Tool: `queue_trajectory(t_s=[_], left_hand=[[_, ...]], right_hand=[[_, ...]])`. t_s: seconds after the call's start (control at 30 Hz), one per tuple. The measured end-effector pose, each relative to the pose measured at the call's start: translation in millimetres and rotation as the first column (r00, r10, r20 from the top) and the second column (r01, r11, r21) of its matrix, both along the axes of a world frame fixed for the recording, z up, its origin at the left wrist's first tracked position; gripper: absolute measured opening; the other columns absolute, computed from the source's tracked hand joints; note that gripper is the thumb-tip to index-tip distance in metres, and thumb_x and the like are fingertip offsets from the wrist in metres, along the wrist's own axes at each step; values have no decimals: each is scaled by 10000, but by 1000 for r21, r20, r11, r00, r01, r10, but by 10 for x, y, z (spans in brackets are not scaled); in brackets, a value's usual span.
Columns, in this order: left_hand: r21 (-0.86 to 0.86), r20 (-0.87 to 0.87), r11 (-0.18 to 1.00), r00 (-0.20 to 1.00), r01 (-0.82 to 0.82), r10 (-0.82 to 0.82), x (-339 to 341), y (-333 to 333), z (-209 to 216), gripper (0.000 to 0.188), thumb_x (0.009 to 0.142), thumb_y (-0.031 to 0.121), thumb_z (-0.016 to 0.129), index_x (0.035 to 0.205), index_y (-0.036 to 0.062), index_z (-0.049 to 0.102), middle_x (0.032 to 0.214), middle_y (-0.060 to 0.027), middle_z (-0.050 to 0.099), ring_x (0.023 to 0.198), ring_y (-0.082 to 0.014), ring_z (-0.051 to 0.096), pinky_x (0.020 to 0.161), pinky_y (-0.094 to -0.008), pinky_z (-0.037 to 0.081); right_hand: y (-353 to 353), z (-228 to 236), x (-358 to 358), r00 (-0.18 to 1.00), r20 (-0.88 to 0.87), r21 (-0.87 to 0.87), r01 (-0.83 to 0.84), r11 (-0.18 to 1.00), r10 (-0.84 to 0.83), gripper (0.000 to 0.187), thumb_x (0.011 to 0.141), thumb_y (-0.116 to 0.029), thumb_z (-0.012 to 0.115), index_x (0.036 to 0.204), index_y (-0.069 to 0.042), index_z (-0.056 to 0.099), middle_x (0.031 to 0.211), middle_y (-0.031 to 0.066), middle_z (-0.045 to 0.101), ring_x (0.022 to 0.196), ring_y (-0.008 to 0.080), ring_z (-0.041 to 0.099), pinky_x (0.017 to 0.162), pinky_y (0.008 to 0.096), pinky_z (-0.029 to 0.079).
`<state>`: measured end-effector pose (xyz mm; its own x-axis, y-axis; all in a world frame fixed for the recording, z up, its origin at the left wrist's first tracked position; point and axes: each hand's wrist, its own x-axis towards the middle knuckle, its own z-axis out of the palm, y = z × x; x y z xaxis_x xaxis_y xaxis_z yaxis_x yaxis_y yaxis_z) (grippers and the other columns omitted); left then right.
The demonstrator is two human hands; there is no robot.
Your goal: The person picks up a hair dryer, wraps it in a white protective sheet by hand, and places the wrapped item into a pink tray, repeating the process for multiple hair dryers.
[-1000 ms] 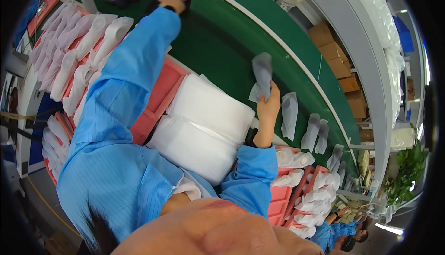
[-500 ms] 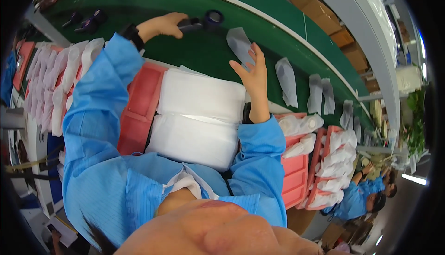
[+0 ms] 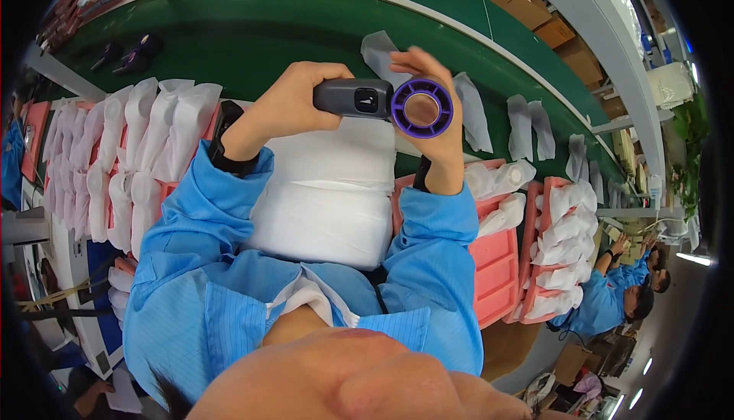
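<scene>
Over the stack of white sheet-like bags (image 3: 321, 225), a dark grey hair dryer (image 3: 348, 98) with a purple spoked ring (image 3: 422, 108) on its head is held level. My left hand (image 3: 294, 99) is closed round the end of its handle. Behind the ring, my right hand (image 3: 449, 126) cups the head; its upper fingers are slightly blurred and partly hidden. Just past that hand, a translucent white sleeve (image 3: 378, 51) lies on the green conveyor belt (image 3: 252, 30).
More dark dryers (image 3: 138, 57) lie at the belt's far left. Wrapped pieces (image 3: 141, 126) fill pink trays at the left. At the right, a pink tray (image 3: 493, 267) and more wrapped pieces (image 3: 562, 244) stand beside further sleeves (image 3: 474, 118) along the belt. Co-workers (image 3: 612, 290) sit far right.
My left hand has brought the hair dryer from the belt rightward and nearer to me. My right hand, empty and spread before, now meets its head. The view has shifted slightly.
</scene>
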<state>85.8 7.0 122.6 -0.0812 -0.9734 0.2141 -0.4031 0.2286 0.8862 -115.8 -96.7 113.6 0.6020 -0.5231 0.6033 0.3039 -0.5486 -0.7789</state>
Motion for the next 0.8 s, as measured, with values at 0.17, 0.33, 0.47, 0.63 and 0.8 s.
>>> queue_trajectory(t_s=[0.17, 0.33, 0.47, 0.63, 0.8], left_hand=[[11, 20, 998, 998, -62, 61, 32, 17, -46, 371, 632, 41, 654, 998, 16, 600, 803, -42, 583, 663, -117, 542, 611, -228, 427], [-11, -591, 996, 803, 87, -76, -46, 46, -71, 436, 645, 75, 685, 1069, 41, 587, 825, -58, 595, 611, -138, 524, 564, -268, 429], [92, -433, 995, 901, 39, 5, -304, -130, -652, 432, 685, 138, 743, 1082, 71, 585, 843, -48, 572, 567, -89, 490, 531, -235, 413], [-125, 403, 985, 902, -117, 158, -728, -124, -1076, 328, 739, 298, 741, 923, 81, 577, 810, -56, 540, 661, -204, 566, 564, -325, 452], [-163, 552, 974, 804, -154, 220, -796, -168, -1226, 253, 780, 310, 696, 831, 95, 573, 814, -60, 535, 779, -271, 597, 605, -391, 466]], right_hand=[[23, 66, -69, 992, 71, 111, 94, 989, -102, 711, 587, 36, 732, 1246, 0, 469, 1153, 166, 580, 1055, 218, 584, 897, 313, 460], [-85, -45, -121, 1000, -16, 57, -4, 998, 5, 634, 591, 51, 724, 1175, -20, 488, 1119, 151, 596, 1037, 216, 589, 890, 314, 465], [-91, -60, -67, 983, 130, -9, 135, 991, -133, 561, 590, 56, 727, 1102, -27, 513, 1082, 131, 608, 1016, 212, 596, 892, 314, 466], [-25, -78, 39, 959, 31, -120, 285, 951, -283, 515, 587, 66, 720, 1058, -27, 532, 1047, 109, 614, 983, 194, 603, 881, 304, 470], [-48, -115, 46, 943, -88, -106, 313, 944, -322, 506, 591, 65, 702, 1061, -18, 532, 1013, 92, 619, 938, 165, 609, 846, 286, 482]])
